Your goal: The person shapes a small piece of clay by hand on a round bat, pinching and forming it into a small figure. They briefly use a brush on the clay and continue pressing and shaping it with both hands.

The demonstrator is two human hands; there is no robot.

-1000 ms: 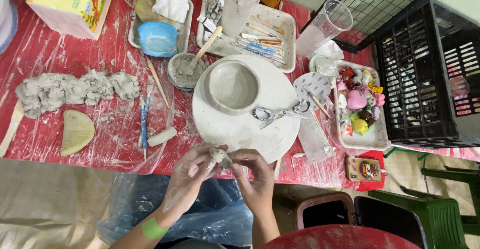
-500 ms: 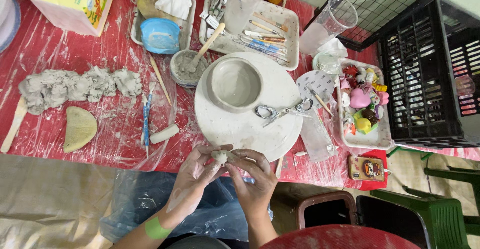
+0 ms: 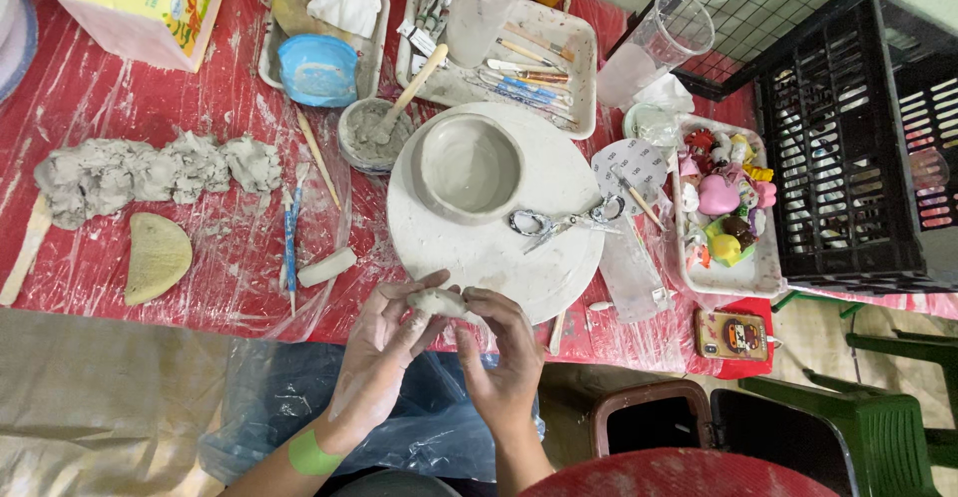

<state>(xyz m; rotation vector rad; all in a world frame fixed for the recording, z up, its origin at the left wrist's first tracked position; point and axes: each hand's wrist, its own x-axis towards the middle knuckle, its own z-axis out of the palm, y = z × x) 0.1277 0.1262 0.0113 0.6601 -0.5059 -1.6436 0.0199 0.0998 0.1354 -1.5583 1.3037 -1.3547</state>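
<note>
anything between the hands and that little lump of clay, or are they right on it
Nothing visible stands between them. The left hand and right hand both pinch the small clay lump directly with their fingertips, at the near edge of the white round board.

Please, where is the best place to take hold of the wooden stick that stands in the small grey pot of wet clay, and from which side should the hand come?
Grip the wooden stick by its bare upper handle, probably coming from above and the right. Its lower end is buried in the small grey pot, and the handle leans up toward the tray, clear of the clay bowl.
</note>
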